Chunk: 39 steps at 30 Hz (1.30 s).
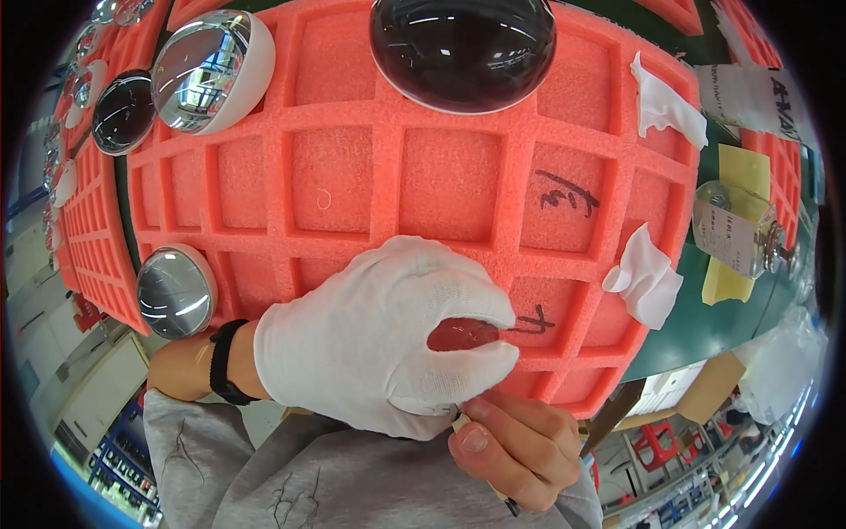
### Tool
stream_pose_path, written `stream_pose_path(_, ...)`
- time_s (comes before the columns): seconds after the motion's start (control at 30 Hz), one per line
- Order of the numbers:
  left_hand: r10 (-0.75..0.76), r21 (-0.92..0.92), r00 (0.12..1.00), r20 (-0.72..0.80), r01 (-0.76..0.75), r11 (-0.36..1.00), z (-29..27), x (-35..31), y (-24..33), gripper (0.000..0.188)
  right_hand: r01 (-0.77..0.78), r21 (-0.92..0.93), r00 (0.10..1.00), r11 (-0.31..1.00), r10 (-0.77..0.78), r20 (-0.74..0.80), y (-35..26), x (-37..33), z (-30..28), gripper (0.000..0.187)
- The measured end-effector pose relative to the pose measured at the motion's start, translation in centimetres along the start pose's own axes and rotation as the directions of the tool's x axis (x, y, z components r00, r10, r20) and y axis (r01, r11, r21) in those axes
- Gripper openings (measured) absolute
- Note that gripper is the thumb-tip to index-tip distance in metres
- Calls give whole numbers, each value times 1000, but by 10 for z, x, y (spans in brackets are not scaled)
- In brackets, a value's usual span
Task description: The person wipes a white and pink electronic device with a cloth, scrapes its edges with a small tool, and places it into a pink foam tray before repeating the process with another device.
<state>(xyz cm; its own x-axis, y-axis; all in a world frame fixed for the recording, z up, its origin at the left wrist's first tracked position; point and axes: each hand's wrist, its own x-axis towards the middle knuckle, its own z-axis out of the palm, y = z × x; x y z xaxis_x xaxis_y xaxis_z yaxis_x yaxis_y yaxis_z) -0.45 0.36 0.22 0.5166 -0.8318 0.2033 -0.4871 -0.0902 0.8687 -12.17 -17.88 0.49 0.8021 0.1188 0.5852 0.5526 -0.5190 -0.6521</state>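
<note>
My left hand point(388, 339) wears a white glove and is curled over the near part of the pink foam tray point(520, 132). It grips a rounded, glassy piece point(423, 406) whose pale curved edge shows below the palm; the glove hides most of it. Between thumb and fingers a glossy, darker red patch appears. My bare right hand point(520, 450) is closed, pinching a thin pale stick point(462, 423) with a dark tip. That tip meets the edge of the glassy piece, close under the gloved hand. Fingers cover most of the stick.
A large black dome point(463, 53) and mirrored half-spheres point(207, 75) point(176, 291) sit on the gridded tray, with a smaller black dome point(123, 113) at left. White cloths point(652, 273) lie on its right side. A clear bottle point(736, 231) rests on yellow paper point(745, 167) on the green table point(687, 331).
</note>
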Motion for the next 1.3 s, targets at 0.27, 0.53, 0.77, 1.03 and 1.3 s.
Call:
stream_pose_path(0.27,23,-24,1000,2,-23,999,0,1,-4,43,-5,-101,998,995,-1,-60,-2,6,6,19)
stream_pose_path(0.53,34,-28,999,-14,-34,999,1,4,-5,41,-40,-133,995,990,27,-99,-2,4,5,15)
stream_pose_path(0.77,27,-56,999,-41,-29,998,4,3,-5,39,-24,-95,993,995,13,-115,2,0,5,12)
stream_pose_path(1.03,3,-7,1000,6,-3,1000,-2,6,0,37,-64,-50,988,997,56,-144,2,-1,7,13)
stream_pose_path(1.3,41,1,999,-9,-41,999,1,4,-4,43,-19,39,995,999,23,-96,9,3,3,12)
